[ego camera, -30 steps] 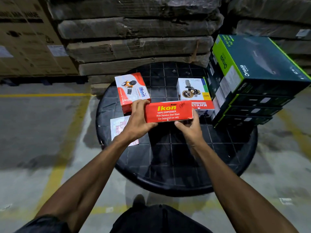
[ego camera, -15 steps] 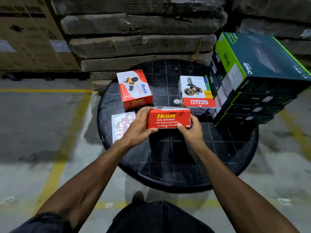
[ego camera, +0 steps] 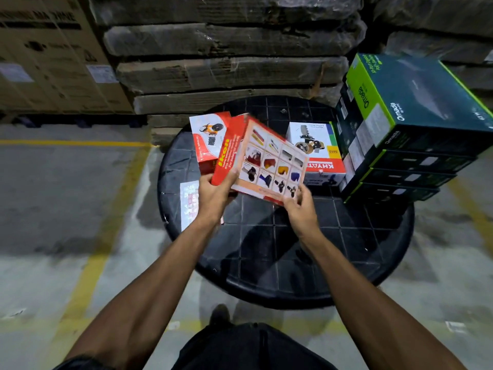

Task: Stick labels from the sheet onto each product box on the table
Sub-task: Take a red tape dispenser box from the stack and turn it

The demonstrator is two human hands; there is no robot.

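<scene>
Both hands hold a red Ikon tape dispenser box [ego camera: 266,161] tilted above the round black table [ego camera: 293,249], its face with a grid of product pictures turned up. My left hand [ego camera: 213,193] grips its near left corner, thumb on the red side. My right hand [ego camera: 300,206] pinches its near right corner. Behind it lies a second red Ikon box [ego camera: 206,140]. A white and red Khyati box [ego camera: 318,153] sits to the right. The label sheet [ego camera: 189,201] lies flat at the table's left edge, partly hidden by my left wrist.
A stack of dark Omada boxes [ego camera: 405,124] with green edges fills the table's right side. Wrapped cardboard stacks [ego camera: 226,62] rise behind the table and a large carton [ego camera: 53,62] stands at the far left. The concrete floor has yellow lines [ego camera: 88,263].
The held box has been lifted and turned: earlier its long red side with the Ikon name faced me level, now its picture-grid face is up and the box is angled.
</scene>
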